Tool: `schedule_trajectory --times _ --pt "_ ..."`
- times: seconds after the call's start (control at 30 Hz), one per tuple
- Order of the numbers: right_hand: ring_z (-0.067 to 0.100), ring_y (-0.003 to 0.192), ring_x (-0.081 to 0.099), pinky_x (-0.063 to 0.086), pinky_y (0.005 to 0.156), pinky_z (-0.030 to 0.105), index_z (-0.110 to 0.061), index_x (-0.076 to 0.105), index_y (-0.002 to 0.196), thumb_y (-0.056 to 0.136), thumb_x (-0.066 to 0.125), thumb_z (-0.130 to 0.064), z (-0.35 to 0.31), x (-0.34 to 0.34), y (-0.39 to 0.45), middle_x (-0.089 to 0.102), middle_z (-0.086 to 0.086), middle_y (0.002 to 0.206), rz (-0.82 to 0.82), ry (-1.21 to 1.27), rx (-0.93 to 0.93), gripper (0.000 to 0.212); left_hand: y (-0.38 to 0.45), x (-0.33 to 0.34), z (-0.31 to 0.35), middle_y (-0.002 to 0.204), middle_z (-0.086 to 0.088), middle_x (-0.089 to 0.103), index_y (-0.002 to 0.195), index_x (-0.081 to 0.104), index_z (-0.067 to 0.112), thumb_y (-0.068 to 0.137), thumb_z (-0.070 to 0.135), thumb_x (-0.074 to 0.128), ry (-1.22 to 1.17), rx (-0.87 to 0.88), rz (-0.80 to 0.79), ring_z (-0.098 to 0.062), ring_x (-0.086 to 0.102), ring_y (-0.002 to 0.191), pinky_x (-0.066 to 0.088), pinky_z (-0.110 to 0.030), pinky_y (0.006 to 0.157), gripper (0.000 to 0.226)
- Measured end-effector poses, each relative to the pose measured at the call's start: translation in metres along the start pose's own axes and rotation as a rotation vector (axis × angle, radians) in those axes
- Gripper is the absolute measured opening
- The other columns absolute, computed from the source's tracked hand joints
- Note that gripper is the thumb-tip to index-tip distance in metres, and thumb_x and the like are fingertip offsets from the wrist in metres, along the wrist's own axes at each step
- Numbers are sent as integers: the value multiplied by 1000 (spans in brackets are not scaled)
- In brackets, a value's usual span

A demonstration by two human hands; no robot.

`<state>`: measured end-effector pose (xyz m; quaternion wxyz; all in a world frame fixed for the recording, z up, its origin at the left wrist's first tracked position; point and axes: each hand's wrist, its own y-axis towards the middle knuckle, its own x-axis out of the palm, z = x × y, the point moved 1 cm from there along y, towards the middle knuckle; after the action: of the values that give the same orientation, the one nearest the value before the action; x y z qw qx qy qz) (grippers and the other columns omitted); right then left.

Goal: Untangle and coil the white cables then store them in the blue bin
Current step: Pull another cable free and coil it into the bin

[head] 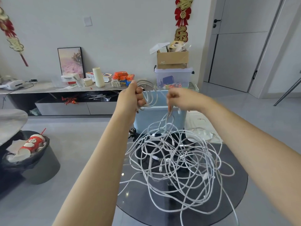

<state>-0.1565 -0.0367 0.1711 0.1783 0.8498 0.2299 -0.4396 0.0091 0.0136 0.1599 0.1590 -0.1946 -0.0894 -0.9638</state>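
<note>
Both hands are up over the blue bin [160, 118]: the left hand [132, 97] grips a few finished loops, the right hand [176, 99] pinches the strand feeding them. Most of the white cables [175, 162] lie tangled across the round glass table [236, 193]. They look light, limp and snag-prone, so I'd hold near a plug end.

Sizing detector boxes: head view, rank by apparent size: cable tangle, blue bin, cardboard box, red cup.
1. cable tangle
2. blue bin, partly hidden by hands
3. cardboard box, farther off, so only apparent
4. red cup
</note>
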Motion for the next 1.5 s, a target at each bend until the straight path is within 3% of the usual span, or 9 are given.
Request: schedule_trajectory --times 0.2,0.5,0.63,0.83,0.97,1.1,1.27,1.4,1.5 --pt "12 59 48 47 55 20 -16 61 93 96 52 -23 -1 -21 -2 61 7 81 343 358 15 12 -5 -5 -12 41 13 33 62 38 19 101 27 37 139 -17 100 -5 26 31 16 -29 51 40" --pt "12 56 45 37 58 25 -18 62 68 88 61 -43 37 14 -11 52 -2 60 126 257 191 32 -24 -18 -37 37 11 31 65 39 18 103 27 36 -17 -102 213 -4 27 29 22 -16 33 39" --pt "9 57 48 39 56 20 -15 61 73 91 59 -37 51 45 -19 56 -4 64 27 412 225 28 -32 -24 -51 40 12 30 66 36 18 103 29 35 -132 -143 255 -3 25 30 15 -19 44 39" --pt "10 59 52 39 58 23 -12 64 80 86 64 -41 64 88 -32 62 -10 65 19 323 172 29 -33 -31 -54 39 12 31 66 35 16 103 22 36 -364 -114 320 -3 25 29 23 -13 34 38" --pt "-7 51 52 37 51 12 -21 65 84 85 67 -35 67 81 -32 62 -12 69 67 332 136 15 -25 -44 -55 40 11 33 65 36 16 102 22 37 -322 -112 322 -4 26 31 24 -14 37 37" --pt "10 81 65 45 77 24 -17 69 89 89 63 -28 69 70 -36 72 -4 83 144 422 118 13 -18 -48 -61 40 11 29 64 35 17 101 23 36 -139 -120 287 -4 25 32 20 -19 42 37" --pt "15 80 63 46 70 28 -34 70 97 92 54 -43 51 80 -42 70 -8 81 114 -92 110 19 -19 -41 -61 43 8 38 67 39 15 104 30 31 -608 -190 142 -7 39 35 43 -15 45 41" --pt "15 95 62 39 67 26 -39 66 108 93 48 -49 29 88 -48 70 -11 97 78 -385 32 25 -20 -37 -66 61 -2 67 71 44 11 105 30 27 -596 -99 160 -17 68 58 51 -31 73 42" --pt "16 88 62 36 62 25 -37 66 103 94 46 -48 25 85 -53 69 -10 87 173 -444 -16 24 -21 -34 -70 68 -3 72 78 43 11 105 26 28 -493 -66 185 -18 71 65 52 -30 69 35"
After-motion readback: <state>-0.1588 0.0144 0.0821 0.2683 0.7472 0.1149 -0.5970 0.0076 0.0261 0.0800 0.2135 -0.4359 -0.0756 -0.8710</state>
